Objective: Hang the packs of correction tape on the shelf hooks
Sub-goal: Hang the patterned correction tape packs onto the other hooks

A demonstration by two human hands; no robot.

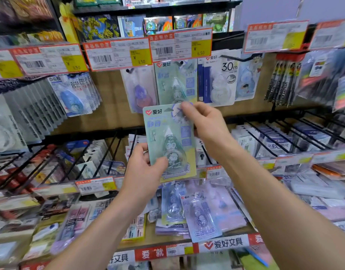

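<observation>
Judging by appearances, the work is partly done. One pack (168,141) is held upright, pinched at its lower edge by the left hand (144,166) and near its hang hole by the right hand (204,121). A matching hung pack (175,82) is seen just above the upper grip; loose packs (200,215) are left lying below the lower grip. Room above is tight: the price tag (180,44) overhangs the hung pack's top, and other packs (216,80) hang close on both sides.
</observation>
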